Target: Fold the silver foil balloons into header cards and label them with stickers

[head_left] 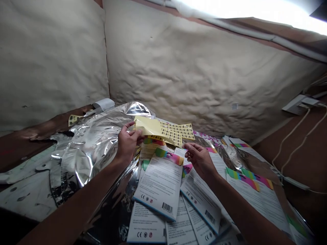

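Observation:
My left hand [129, 139] is closed on the left end of a yellow sticker sheet [148, 126], thumb on top. Small dark printed labels cover the sheet's right part, while its left part is bare and glossy. By the sheet's lower right corner, my right hand [198, 156] has thumb and forefinger pinched together. Whatever lies between those fingertips is too small to make out. Just below both hands, a white flat pack [160, 183] with a rainbow top edge and a barcode lies on a loose pile of similar packs. Another white pack [201, 200] lies under my right wrist.
Crumpled silver foil film [87, 146] spreads over the left side. More rainbow-edged packs [255, 190] lie at the right, near a white power strip [296, 183] with cables. A small yellow label piece [74, 119] sits at the far left. A paper-covered wall [194, 75] stands close behind.

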